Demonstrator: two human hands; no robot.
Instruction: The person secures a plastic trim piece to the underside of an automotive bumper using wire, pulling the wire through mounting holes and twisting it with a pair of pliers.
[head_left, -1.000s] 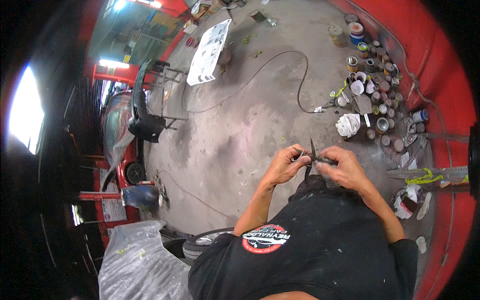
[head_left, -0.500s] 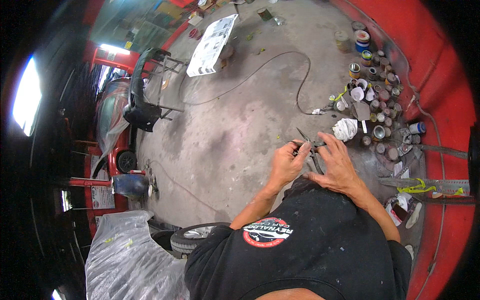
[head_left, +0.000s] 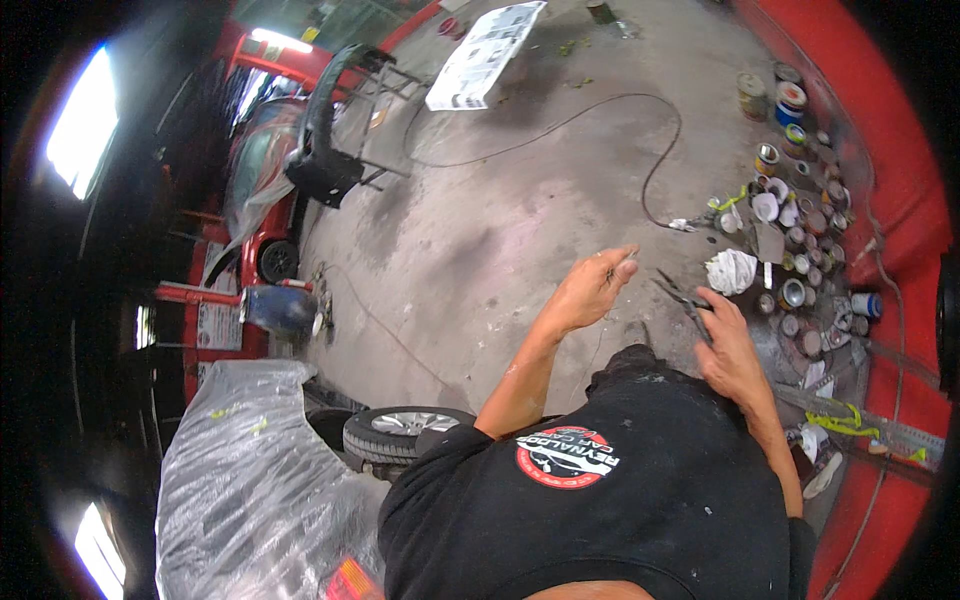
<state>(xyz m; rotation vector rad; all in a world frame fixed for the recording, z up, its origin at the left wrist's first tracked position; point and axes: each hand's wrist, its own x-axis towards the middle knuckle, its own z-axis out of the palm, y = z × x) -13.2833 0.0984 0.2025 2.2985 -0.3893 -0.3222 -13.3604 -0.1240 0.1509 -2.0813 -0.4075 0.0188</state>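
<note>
My right hand [head_left: 732, 348] is closed around the handles of a pair of long-nose pliers [head_left: 684, 297]. The tips of the pliers point up and left, toward my other hand but apart from it. My left hand [head_left: 590, 287] is raised to the left of the pliers, thumb and fingers pinched together. A tiny light-coloured bit shows at its fingertips, too small to name. Both hands are in the air above the grey concrete floor [head_left: 500, 280], in front of my black shirt [head_left: 680, 470].
Several paint cans [head_left: 790, 100] crowd the right side by a red wall [head_left: 900, 170], near a crumpled white cloth [head_left: 731, 271]. A hose [head_left: 560, 130] curves across the floor. At left are a bumper on a stand [head_left: 325, 165], a wheel [head_left: 405, 422] and plastic sheeting [head_left: 260, 480].
My hands have moved apart: the right one has drawn away to the right and down with the pliers, and the left has lifted. The view has turned, shifting the room.
</note>
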